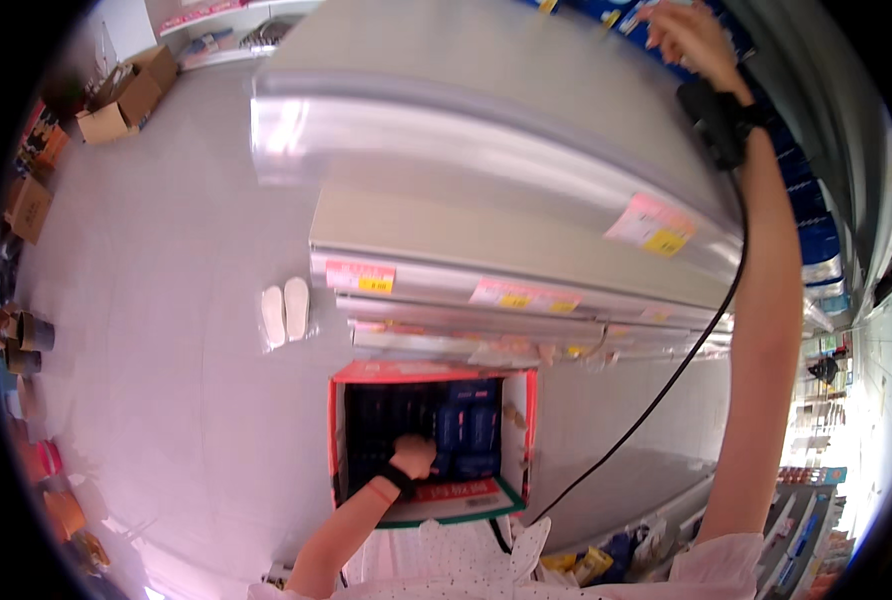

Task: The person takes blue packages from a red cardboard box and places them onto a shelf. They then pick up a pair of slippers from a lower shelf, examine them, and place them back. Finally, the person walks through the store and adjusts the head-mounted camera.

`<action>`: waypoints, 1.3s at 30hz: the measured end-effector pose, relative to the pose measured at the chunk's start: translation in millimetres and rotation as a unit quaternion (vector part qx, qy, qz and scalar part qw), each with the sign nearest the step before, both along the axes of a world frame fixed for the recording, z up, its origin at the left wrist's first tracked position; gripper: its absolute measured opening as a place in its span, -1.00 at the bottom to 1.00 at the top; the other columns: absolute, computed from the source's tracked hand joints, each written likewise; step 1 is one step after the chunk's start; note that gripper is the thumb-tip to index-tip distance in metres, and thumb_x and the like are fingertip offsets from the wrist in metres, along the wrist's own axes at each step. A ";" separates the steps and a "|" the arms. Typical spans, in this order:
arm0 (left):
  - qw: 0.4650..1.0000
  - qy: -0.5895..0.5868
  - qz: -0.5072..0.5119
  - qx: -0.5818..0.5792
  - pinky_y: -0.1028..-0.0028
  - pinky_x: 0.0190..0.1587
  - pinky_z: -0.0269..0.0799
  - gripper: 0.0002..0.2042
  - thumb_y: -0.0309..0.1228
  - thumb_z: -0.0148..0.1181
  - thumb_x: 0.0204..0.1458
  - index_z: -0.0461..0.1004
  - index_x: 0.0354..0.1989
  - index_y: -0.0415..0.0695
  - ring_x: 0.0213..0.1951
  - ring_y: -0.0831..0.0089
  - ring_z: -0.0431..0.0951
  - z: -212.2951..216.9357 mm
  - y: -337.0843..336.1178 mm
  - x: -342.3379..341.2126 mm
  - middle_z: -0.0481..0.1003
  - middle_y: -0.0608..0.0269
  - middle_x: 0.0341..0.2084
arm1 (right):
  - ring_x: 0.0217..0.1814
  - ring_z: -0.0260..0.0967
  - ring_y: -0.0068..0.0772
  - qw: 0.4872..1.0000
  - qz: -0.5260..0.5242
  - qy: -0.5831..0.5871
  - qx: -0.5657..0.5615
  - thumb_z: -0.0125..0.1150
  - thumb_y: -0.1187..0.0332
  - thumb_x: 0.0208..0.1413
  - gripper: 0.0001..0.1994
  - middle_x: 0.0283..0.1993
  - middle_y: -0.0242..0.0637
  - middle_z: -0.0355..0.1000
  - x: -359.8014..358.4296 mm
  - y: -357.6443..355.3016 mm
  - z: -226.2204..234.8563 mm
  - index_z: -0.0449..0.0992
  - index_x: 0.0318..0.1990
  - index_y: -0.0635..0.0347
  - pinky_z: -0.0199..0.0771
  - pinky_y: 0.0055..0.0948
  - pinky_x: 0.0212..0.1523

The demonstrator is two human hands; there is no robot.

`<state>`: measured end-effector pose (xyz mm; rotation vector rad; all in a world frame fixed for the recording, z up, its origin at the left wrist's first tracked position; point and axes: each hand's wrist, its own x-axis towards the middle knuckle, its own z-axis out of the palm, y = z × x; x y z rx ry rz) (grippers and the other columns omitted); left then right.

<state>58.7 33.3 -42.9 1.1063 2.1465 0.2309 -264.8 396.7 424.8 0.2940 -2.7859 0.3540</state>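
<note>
My left hand, with a black band on the wrist, reaches down into an open red-edged cardboard box. Dark blue packs lie inside it in rows. That hand's fingers point down among the packs and are hidden, so I cannot tell whether they grip one. Far up on the right, my right hand is at a shelf, over blue packages. Its fingers are loosely bent and apart, with nothing visible in them. A black device with a cable is strapped to that wrist.
Shelf boards with price tags jut out ahead, above the box. White slippers in clear wrap lie on the floor. A brown carton and several pots stand at the left. The black cable hangs across the right side.
</note>
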 end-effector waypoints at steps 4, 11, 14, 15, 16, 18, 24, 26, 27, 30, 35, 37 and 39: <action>0.999 -0.017 -0.001 0.027 0.27 -0.34 0.42 -0.67 -0.30 0.24 -0.39 0.43 -0.38 -0.16 -0.35 0.16 0.50 5.0 -10.2 -5.4 0.46 0.03 -0.43 | -0.72 0.22 -0.68 0.989 0.053 0.020 -0.138 0.09 0.27 0.00 -0.78 -0.64 -0.39 0.38 4.6 -37.6 -11.6 0.50 -0.46 0.26 0.18 -0.72 -0.71; 0.999 -0.038 -0.023 0.002 0.23 -0.32 0.41 -0.59 -0.34 0.15 -0.39 0.37 -0.23 -0.14 -0.32 0.07 0.47 6.5 -12.9 -7.9 0.44 -0.02 -0.41 | -0.77 0.20 -0.66 0.995 0.075 -0.008 -0.066 0.01 0.41 -0.07 -0.83 -0.71 -0.33 0.34 18.4 -88.4 9.8 0.39 -0.60 0.31 0.16 -0.69 -0.76; 0.998 -0.058 -0.020 0.030 0.23 -0.32 0.40 -0.62 -0.36 0.18 -0.39 0.39 -0.28 -0.16 -0.33 0.06 0.47 9.2 -14.0 -13.2 0.45 -0.03 -0.43 | -0.78 0.23 -0.61 0.999 0.040 -0.032 -0.017 0.02 0.38 -0.10 -0.79 -0.73 -0.29 0.34 24.4 -97.6 17.8 0.37 -0.65 0.32 0.20 -0.66 -0.75; 0.996 -0.078 -0.020 0.026 0.23 -0.31 0.41 -0.62 -0.37 0.16 -0.38 0.39 -0.27 -0.17 -0.32 0.05 0.46 15.5 -14.3 -16.3 0.45 -0.04 -0.42 | -0.79 0.24 -0.60 0.998 0.026 -0.049 0.001 0.02 0.37 -0.10 -0.78 -0.74 -0.28 0.34 28.5 -100.5 19.9 0.37 -0.67 0.33 0.22 -0.66 -0.75; 0.996 -0.083 -0.018 0.017 0.23 -0.30 0.40 -0.60 -0.36 0.15 -0.37 0.37 -0.23 -0.17 -0.31 0.05 0.46 13.7 -13.6 -18.0 0.44 -0.05 -0.40 | -0.79 0.25 -0.59 0.998 0.029 -0.052 0.014 0.03 0.37 -0.10 -0.77 -0.75 -0.28 0.34 30.8 -102.1 20.4 0.36 -0.68 0.32 0.23 -0.65 -0.74; 0.995 -0.095 -0.015 -0.005 0.23 -0.28 0.39 -0.55 -0.34 0.12 -0.35 0.33 -0.15 -0.16 -0.29 0.04 0.45 15.7 -15.3 -16.8 0.42 -0.08 -0.35 | -0.81 0.25 -0.56 0.997 0.035 -0.060 0.037 0.03 0.35 -0.11 -0.74 -0.77 -0.28 0.33 38.6 -107.5 20.1 0.34 -0.72 0.32 0.25 -0.64 -0.73; 0.996 -0.093 0.000 0.008 0.28 -0.23 0.38 -0.49 -0.36 0.08 -0.29 0.26 -0.04 -0.15 -0.27 0.02 0.44 75.4 -14.5 -25.1 0.40 -0.10 -0.29 | -0.78 0.25 -0.41 0.979 -0.002 0.143 0.148 0.10 0.38 -0.21 -0.75 -0.83 -0.23 0.22 130.6 -124.6 31.1 0.24 -0.76 0.31 0.22 -0.47 -0.67; 0.993 -0.115 0.024 0.023 0.29 -0.21 0.37 -0.49 -0.33 0.09 -0.25 0.24 -0.02 -0.16 -0.26 0.04 0.45 95.3 -24.2 -26.6 0.41 -0.09 -0.28 | -0.79 0.07 -0.47 0.974 0.028 0.180 0.132 0.11 0.45 -0.20 -0.78 -0.81 -0.29 0.15 178.1 -124.8 28.8 0.23 -0.73 0.28 0.04 -0.46 -0.72; 0.991 -0.125 0.042 0.028 0.29 -0.21 0.37 -0.49 -0.31 0.09 -0.23 0.23 -0.01 -0.16 -0.25 0.05 0.45 107.5 -33.0 -26.7 0.41 -0.09 -0.27 | -0.62 0.26 -0.11 0.993 0.029 0.100 0.055 0.10 0.41 -0.27 -0.86 -0.70 -0.18 0.27 200.9 -126.0 27.0 0.33 -0.70 0.24 0.27 -0.29 -0.51; 0.975 -0.176 0.128 0.033 0.32 -0.21 0.38 -0.45 -0.21 0.13 -0.20 0.21 0.01 -0.17 -0.26 0.08 0.46 163.5 -50.4 -27.7 0.44 -0.08 -0.29 | -0.64 0.30 -0.31 0.977 0.160 -0.098 -0.102 0.14 0.42 -0.26 -0.92 -0.69 -0.36 0.29 255.4 -122.8 -13.8 0.34 -0.60 0.09 0.21 -0.45 -0.65; 0.948 -0.170 0.247 0.111 0.40 -0.24 0.40 -0.38 -0.12 0.20 -0.22 0.19 0.00 -0.21 -0.33 0.10 0.50 235.0 -53.3 -22.8 0.46 -0.07 -0.32 | -0.36 0.36 -0.10 0.903 0.307 -0.278 -0.115 0.24 0.20 -0.21 -0.30 0.04 -0.14 0.15 304.2 -141.1 -147.1 0.07 0.13 0.11 0.38 -0.35 -0.42; 0.923 -0.207 0.272 0.175 0.43 -0.25 0.41 -0.39 -0.13 0.20 -0.21 0.20 0.00 -0.21 -0.36 0.15 0.50 244.3 -65.4 -18.0 0.46 -0.04 -0.34 | -0.26 0.33 -0.03 0.871 0.326 -0.338 -0.143 0.25 0.16 -0.23 -0.14 0.14 -0.08 -0.02 314.7 -169.3 -185.7 -0.15 0.21 0.11 0.39 -0.32 -0.35; 0.897 -0.246 0.297 0.216 0.49 -0.27 0.40 -0.40 -0.14 0.21 -0.20 0.20 0.00 -0.20 -0.39 0.25 0.51 243.5 -80.1 -13.5 0.46 0.02 -0.36 | -0.20 0.34 -0.02 0.857 0.305 -0.392 -0.136 0.28 0.08 -0.28 -0.07 0.12 -0.03 0.05 322.2 -207.6 -192.1 -0.16 0.22 0.17 0.40 -0.29 -0.29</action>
